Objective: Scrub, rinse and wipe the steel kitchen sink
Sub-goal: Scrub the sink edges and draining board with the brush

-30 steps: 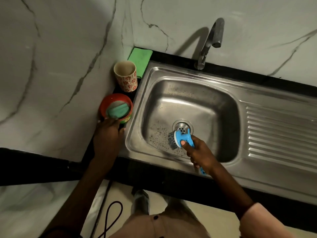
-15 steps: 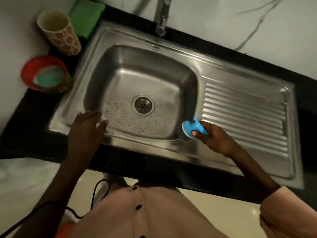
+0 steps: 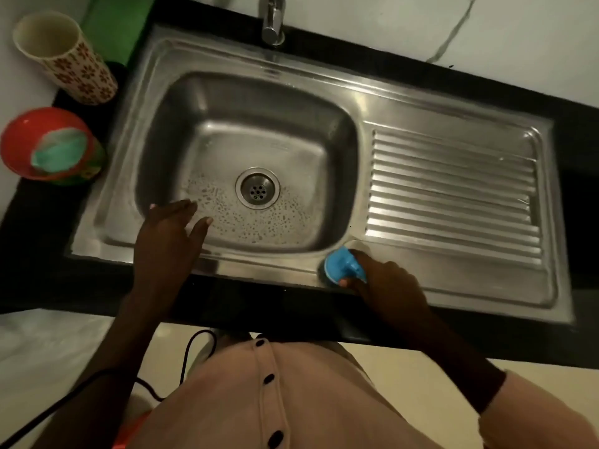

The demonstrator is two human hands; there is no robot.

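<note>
Right hand: right hand (image 3: 387, 280) curls round the handle of a blue scrub brush (image 3: 343, 266); brush head sits down on the near rim of the sink, at the near right corner of the basin.
Left hand: left hand (image 3: 168, 234) lies with fingers straight and spread, holding nothing; palm over the near rim, fingertips reaching over the basin's near left edge. Whether the palm presses the steel, cannot tell.
Sink: steel sink (image 3: 227, 56) set into a black tabletop (image 3: 39, 280); basin to the left, ribbed draining board (image 3: 453, 196) to the right.
Basin floor: round drain strainer (image 3: 257, 188) near the middle; speckled droplets or suds around it, thickest on the near side.
Tap: chrome tap (image 3: 274, 17) at the far rim, above the basin; its top is cut off by the frame edge.
Left of sink: patterned cup (image 3: 64, 56) with red flowers stands upright at the far left; just near of it a red bowl (image 3: 32, 134) holds something teal-green, what exactly cannot tell.
Far left corner: green cloth (image 3: 113, 24) lies flat behind the cup.
Wall: white marble-look wall (image 3: 486, 37) with grey veins behind the sink.
Person: beige buttoned garment at the near edge; black cable (image 3: 191, 348) trails below the tabletop edge.
</note>
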